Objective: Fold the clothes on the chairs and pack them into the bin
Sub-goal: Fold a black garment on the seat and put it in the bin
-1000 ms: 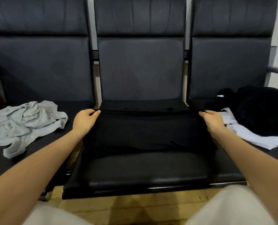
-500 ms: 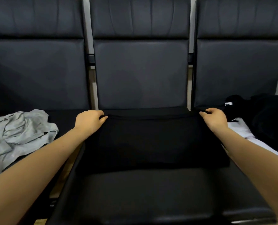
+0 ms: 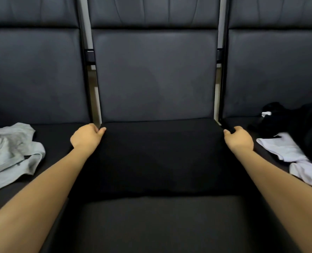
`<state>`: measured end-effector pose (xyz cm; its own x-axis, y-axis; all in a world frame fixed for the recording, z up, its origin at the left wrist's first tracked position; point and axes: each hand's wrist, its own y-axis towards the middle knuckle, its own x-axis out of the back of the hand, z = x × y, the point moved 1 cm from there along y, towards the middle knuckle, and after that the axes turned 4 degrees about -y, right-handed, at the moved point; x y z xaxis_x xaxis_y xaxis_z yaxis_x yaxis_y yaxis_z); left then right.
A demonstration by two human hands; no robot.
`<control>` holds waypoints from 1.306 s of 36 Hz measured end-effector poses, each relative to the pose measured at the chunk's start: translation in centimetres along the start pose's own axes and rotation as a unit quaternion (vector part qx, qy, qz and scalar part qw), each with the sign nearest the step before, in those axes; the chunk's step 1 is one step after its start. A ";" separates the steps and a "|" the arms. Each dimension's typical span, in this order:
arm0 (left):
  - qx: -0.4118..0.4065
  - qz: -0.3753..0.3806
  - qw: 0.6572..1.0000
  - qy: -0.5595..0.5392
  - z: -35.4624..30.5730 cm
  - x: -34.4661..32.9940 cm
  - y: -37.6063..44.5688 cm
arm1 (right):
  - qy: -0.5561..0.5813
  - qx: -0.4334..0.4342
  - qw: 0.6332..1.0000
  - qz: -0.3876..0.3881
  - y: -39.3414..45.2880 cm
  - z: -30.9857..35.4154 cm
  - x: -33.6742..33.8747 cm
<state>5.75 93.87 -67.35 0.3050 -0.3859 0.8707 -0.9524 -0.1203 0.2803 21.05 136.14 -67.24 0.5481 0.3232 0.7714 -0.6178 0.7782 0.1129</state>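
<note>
Black garment [image 3: 160, 157] lies flat across middle chair seat [image 3: 160, 225], far edge at backrest base. Your left hand [image 3: 86, 136] pinches its far left corner, fingers curled on cloth. Your right hand [image 3: 240, 137] pinches far right corner, same curl. Both arms stretched forward, well apart, garment spread between them. Grey garment [image 3: 11, 154] crumpled on left chair seat, near your left arm. White garment [image 3: 294, 157] on right chair seat, touching black heap [image 3: 301, 123] behind it. Bin out of view.
</note>
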 end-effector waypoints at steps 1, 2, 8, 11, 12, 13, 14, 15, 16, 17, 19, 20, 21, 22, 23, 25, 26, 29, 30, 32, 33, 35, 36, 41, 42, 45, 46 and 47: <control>0.022 0.009 1.000 -0.018 0.2 0.1 0.2 | 0.001 -0.002 1.000 0.003 -0.2 0.0 0.2; 0.044 0.021 0.998 -0.037 0.4 0.2 0.4 | 0.004 -0.002 1.000 0.009 -0.4 0.0 0.4; 0.081 0.042 0.991 -0.098 -1.3 2.1 -2.2 | 0.003 -0.030 0.995 0.093 -2.6 0.5 3.2; -0.001 0.031 0.998 -0.054 -2.9 3.6 -5.8 | -0.018 -0.041 0.988 0.146 -4.4 0.2 4.8; -0.031 0.031 0.998 -0.050 -3.3 3.8 -7.0 | -0.024 -0.042 0.986 0.162 -5.1 0.1 5.2; -0.061 0.038 0.996 -0.049 -3.8 4.0 -8.3 | -0.031 -0.040 0.983 0.175 -5.9 0.1 5.7; -0.090 0.058 0.993 -0.047 -4.2 4.0 -9.8 | -0.038 -0.036 0.981 0.184 -6.6 -0.1 6.0; -0.120 0.085 0.988 -0.041 -4.5 4.0 -11.3 | -0.045 -0.029 0.980 0.190 -7.6 -0.1 6.3; -0.148 0.118 0.982 -0.026 -5.0 3.6 -12.6 | -0.049 -0.025 0.980 0.190 -8.0 -0.2 6.2; -0.173 0.151 0.973 -0.004 -5.2 3.3 -13.9 | -0.045 -0.019 0.981 0.188 -8.8 -0.3 6.4; -0.209 0.198 0.957 0.036 -5.2 2.9 -15.9 | -0.016 -0.013 0.984 0.175 -9.8 -0.5 6.5; -0.218 0.207 0.953 0.044 -5.1 2.9 -16.5 | 0.011 -0.017 0.985 0.172 -10.1 -0.7 6.5; -0.222 0.211 0.951 0.044 -4.9 3.2 -17.1 | 0.049 -0.026 0.984 0.171 -10.5 -0.8 6.7; -0.226 0.212 0.950 0.043 -4.8 3.5 -17.4 | 0.095 -0.043 0.980 0.172 -10.6 -1.0 6.8; -0.229 0.215 0.948 0.045 -4.6 3.8 -17.8 | 0.140 -0.064 0.973 0.171 -10.9 -1.2 7.2; -0.237 0.223 0.944 0.051 -4.4 4.5 -18.4 | 0.218 -0.099 0.955 0.172 -11.9 -1.3 8.3; -0.241 0.227 0.942 0.053 -4.3 4.7 -18.8 | 0.252 -0.110 0.946 0.172 -12.3 -1.4 8.9; -0.249 0.241 0.936 0.058 -4.3 5.5 -19.7 | 0.348 -0.139 0.903 0.208 -13.2 -1.7 10.1; -0.256 0.242 0.934 0.064 -4.3 5.8 -19.9 | 0.373 -0.144 0.889 0.224 -13.3 -1.8 10.2; -0.274 0.238 0.929 0.072 -4.2 6.2 -20.2 | 0.383 -0.154 0.881 0.230 -13.5 -2.0 10.1; -0.284 0.235 0.927 0.071 -4.1 6.4 -20.3 | 0.388 -0.155 0.881 0.224 -13.5 -2.0 10.0; -0.298 0.232 0.924 0.064 -3.9 6.6 -20.3 | 0.385 -0.147 0.890 0.196 -13.7 -1.4 9.9; -0.298 0.234 0.924 0.057 -3.8 6.7 -20.2 | 0.380 -0.138 0.896 0.185 -13.7 -0.9 9.7; -0.254 0.230 0.939 -0.019 -3.6 7.4 -18.9 | 0.415 -0.062 0.885 0.202 -14.9 3.7 8.5; -0.243 0.227 0.942 -0.031 -3.5 7.6 -18.6 | 0.420 -0.037 0.881 0.216 -15.4 4.7 8.2; -0.207 0.214 0.952 -0.067 -2.9 7.9 -17.5 | 0.402 0.031 0.877 0.263 -17.2 7.7 6.6; -0.194 0.210 0.955 -0.076 -2.6 7.9 -17.1 | 0.398 0.041 0.874 0.276 -17.8 8.6 5.9; -0.182 0.208 0.958 -0.082 -2.3 7.9 -16.9 | 0.396 0.042 0.869 0.293 -18.4 9.3 5.2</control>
<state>24.25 95.02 -64.30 -0.1332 -0.4725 0.8712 -0.9181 0.3899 0.0711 30.02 118.55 -59.48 0.3209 0.9461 0.0427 -0.9425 0.3235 -0.0843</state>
